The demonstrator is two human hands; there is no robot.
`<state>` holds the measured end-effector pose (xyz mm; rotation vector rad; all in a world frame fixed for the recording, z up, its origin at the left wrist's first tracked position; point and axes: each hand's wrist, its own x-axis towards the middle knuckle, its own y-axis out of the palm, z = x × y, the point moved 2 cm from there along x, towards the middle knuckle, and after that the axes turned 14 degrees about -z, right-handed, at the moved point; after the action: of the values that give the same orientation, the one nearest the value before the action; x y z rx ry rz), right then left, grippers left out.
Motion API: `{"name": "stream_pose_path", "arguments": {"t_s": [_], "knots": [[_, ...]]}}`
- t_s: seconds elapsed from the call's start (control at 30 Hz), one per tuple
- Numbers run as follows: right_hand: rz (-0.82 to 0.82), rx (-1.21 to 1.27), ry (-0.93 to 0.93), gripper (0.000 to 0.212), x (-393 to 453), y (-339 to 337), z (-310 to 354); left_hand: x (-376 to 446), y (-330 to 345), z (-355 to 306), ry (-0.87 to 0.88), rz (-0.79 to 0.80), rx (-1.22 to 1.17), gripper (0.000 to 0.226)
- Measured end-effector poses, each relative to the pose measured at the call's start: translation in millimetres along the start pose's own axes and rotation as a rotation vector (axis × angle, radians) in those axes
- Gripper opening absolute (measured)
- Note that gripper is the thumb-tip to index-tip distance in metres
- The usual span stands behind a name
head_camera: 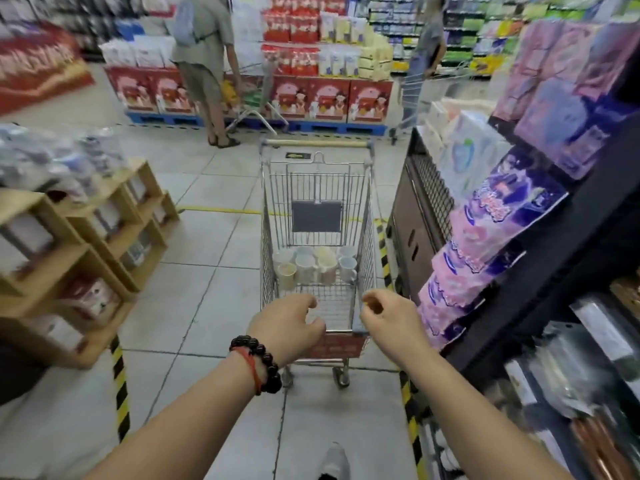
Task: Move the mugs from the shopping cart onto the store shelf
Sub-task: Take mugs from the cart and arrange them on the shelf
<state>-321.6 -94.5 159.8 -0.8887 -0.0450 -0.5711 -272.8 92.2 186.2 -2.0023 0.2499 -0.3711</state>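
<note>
A wire shopping cart (266, 237) stands in the aisle straight ahead, its handle at the far end. Several pale mugs (311, 266), white and cream, sit upright on its floor toward the far half. My left hand (289, 325), with a dark bead bracelet and a red string on the wrist, reaches over the cart's near end with fingers curled and nothing in them. My right hand (386, 318) hovers by the near right corner, fingers loosely bent, also holding nothing. The dark store shelf (554, 282) runs along the right side.
Pink and purple packs (485, 244) fill the right shelf. Wooden crate displays (86, 244) stand on the left. Two people with carts (207, 71) stand ahead by a red pallet display (311, 98). Yellow-black floor tape (119, 382) edges the aisle. My shoe (334, 462) shows below.
</note>
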Motion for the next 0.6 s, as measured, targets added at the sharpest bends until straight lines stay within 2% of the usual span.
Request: {"name": "stream_pose_path", "arguments": {"t_s": [0.13,0.23,0.6], "knots": [[0.087,0.035,0.020,0.020,65.9,46.4,-13.9,61.2,15.1,17.0,-0.084,0.019,0.027,0.035],[0.163,0.015,0.040,0.018,104.8,75.8,-25.6,100.4,29.9,29.5,-0.142,0.053,0.038,0.040],[0.332,0.017,0.158,0.022,196.2,161.8,-46.1,200.9,85.9,84.2,-0.343,0.167,-0.036,0.040]]}}
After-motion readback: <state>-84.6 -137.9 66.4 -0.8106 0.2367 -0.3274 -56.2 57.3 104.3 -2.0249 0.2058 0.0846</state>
